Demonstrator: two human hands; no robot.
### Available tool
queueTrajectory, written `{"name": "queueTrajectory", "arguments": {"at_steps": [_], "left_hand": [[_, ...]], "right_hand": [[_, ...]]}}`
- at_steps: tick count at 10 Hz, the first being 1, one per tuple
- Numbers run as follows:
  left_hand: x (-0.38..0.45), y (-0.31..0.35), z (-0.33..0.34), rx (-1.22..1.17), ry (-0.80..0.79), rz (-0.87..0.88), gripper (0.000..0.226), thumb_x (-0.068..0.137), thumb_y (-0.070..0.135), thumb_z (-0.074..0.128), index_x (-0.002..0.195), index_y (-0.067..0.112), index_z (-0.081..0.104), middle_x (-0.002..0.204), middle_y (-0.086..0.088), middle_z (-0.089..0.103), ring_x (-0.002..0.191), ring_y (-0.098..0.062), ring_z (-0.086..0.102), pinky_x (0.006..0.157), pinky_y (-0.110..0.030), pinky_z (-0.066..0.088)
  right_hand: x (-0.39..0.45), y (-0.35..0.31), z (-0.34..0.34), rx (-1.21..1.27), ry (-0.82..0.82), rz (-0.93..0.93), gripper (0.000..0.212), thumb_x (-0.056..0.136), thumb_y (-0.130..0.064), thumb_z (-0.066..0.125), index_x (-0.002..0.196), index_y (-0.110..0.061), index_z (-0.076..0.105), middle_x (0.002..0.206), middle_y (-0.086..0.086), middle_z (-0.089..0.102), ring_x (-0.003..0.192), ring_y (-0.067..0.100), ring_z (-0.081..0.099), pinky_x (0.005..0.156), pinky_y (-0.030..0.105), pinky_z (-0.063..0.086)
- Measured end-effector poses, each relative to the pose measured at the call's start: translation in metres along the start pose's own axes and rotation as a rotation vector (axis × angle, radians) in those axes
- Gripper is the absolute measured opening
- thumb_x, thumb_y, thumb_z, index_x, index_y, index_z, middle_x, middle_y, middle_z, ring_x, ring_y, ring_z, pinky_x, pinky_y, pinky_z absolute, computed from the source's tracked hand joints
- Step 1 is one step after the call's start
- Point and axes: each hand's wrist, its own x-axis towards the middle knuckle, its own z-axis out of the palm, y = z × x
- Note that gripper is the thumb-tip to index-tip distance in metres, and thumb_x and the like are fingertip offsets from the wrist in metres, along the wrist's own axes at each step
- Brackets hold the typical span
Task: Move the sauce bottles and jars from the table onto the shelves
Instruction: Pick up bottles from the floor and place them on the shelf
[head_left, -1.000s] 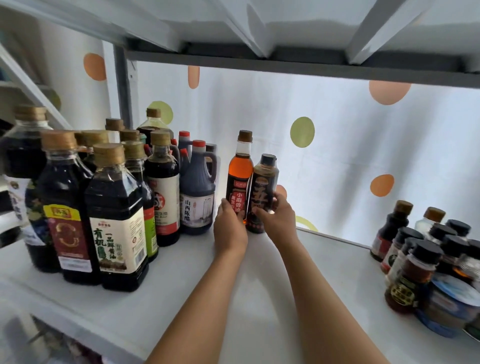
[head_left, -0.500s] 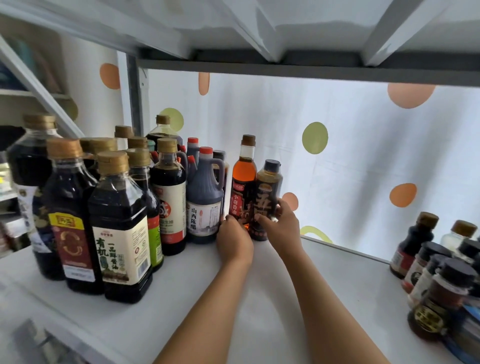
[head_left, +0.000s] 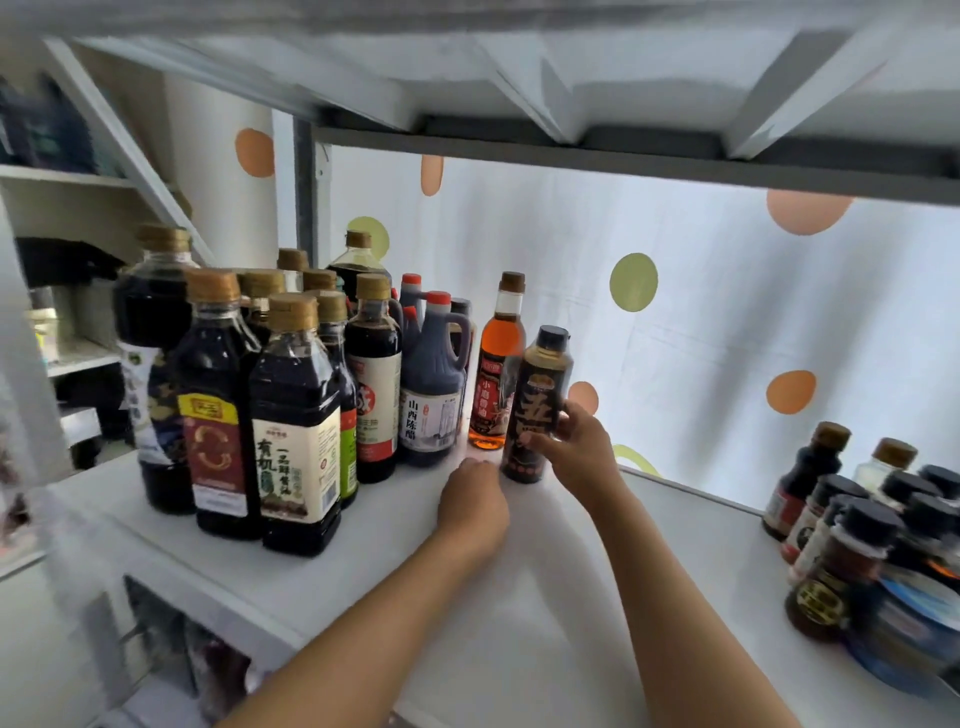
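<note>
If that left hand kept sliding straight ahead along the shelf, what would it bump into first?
Most likely the amber oil bottle just beyond the left hand, though depth is unclear and it might clip the black-capped bottle beside it.

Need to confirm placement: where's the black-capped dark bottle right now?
On the shelf, mid-frame in the head view: the dark bottle stands just right of the orange bottle, gripped by the right hand.
</note>
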Motion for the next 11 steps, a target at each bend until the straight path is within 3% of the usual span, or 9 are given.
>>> {"name": "queueTrajectory", "arguments": {"at_steps": [1,2,3,4,5,7,8,10,11], "left_hand": [[-0.01,-0.028,-0.019,0.118,-0.14,0.133,0.016,0.096,0.024,0.045,0.102,0.02,0.059,0.116,-0.009,0.056,0.106,-0.027,0.056,0.09,-0.033,0.047],[-0.019,-0.056,-0.034,0.239,-0.251,0.258,0.035,0.1,0.04,0.039,0.128,0.025,0.055,0.141,-0.002,0.047,0.134,-0.025,0.038,0.111,-0.035,0.033],[-0.032,-0.071,-0.043,0.356,-0.239,0.33,0.053,0.103,0.045,0.027,0.153,0.027,0.025,0.162,0.004,0.016,0.15,-0.016,0.011,0.121,-0.035,0.007],[-0.04,-0.069,-0.044,0.342,-0.2,0.321,0.054,0.102,0.045,0.027,0.153,0.027,0.024,0.162,0.005,0.016,0.149,-0.014,0.011,0.121,-0.037,0.004],[-0.04,-0.066,-0.044,0.352,-0.181,0.313,0.054,0.102,0.044,0.028,0.152,0.026,0.027,0.162,0.004,0.019,0.149,-0.016,0.014,0.121,-0.038,0.005],[-0.041,-0.068,-0.042,0.305,-0.132,0.302,0.055,0.1,0.045,0.034,0.151,0.025,0.033,0.16,0.003,0.025,0.147,-0.017,0.019,0.12,-0.037,0.007],[-0.041,-0.068,-0.044,0.291,-0.103,0.324,0.052,0.098,0.043,0.038,0.146,0.023,0.041,0.157,0.001,0.032,0.145,-0.019,0.024,0.119,-0.037,0.011],[-0.032,-0.071,-0.04,0.248,-0.034,0.343,0.038,0.096,0.036,0.04,0.126,0.021,0.057,0.137,0.001,0.054,0.131,-0.019,0.042,0.112,-0.038,0.025],[-0.029,-0.073,-0.035,0.251,-0.013,0.354,0.038,0.096,0.035,0.038,0.126,0.019,0.057,0.134,0.001,0.056,0.128,-0.018,0.044,0.111,-0.038,0.027]], "right_hand": [[-0.014,-0.009,0.006,0.005,0.011,0.0,0.048,0.076,-0.006,0.076,0.122,-0.013,0.062,0.108,0.002,0.073,0.097,0.017,0.069,0.077,0.023,0.051],[-0.021,-0.017,0.015,0.038,0.022,0.017,0.045,0.076,-0.003,0.072,0.119,-0.013,0.063,0.107,0.003,0.073,0.097,0.019,0.069,0.081,0.03,0.056],[-0.023,-0.023,0.022,0.056,0.018,0.036,0.046,0.075,-0.003,0.071,0.12,-0.013,0.063,0.108,0.004,0.073,0.099,0.021,0.07,0.087,0.038,0.058],[-0.022,-0.027,0.03,0.081,0.017,0.053,0.048,0.078,-0.001,0.071,0.124,-0.013,0.06,0.113,0.005,0.072,0.102,0.023,0.069,0.091,0.041,0.057],[-0.024,-0.03,0.041,0.076,0.037,0.048,0.049,0.08,-0.002,0.069,0.127,-0.011,0.059,0.113,0.005,0.071,0.102,0.023,0.068,0.09,0.04,0.056],[-0.027,-0.028,0.064,0.081,0.085,0.004,0.029,0.085,-0.008,0.067,0.113,-0.013,0.064,0.101,0.004,0.073,0.091,0.021,0.069,0.073,0.027,0.05],[-0.026,-0.021,0.074,0.107,0.125,0.028,0.027,0.086,-0.013,0.069,0.111,-0.017,0.063,0.098,0.001,0.073,0.09,0.019,0.069,0.077,0.034,0.056],[-0.04,-0.031,0.082,-0.033,0.159,0.049,0.05,0.083,-0.013,0.073,0.125,-0.006,0.047,0.115,0.01,0.058,0.103,0.026,0.055,0.082,0.031,0.04],[-0.054,-0.044,0.087,-0.192,0.196,-0.056,0.062,0.08,-0.008,0.07,0.135,-0.003,0.042,0.131,0.016,0.05,0.124,0.032,0.046,0.101,0.039,0.04]]}}
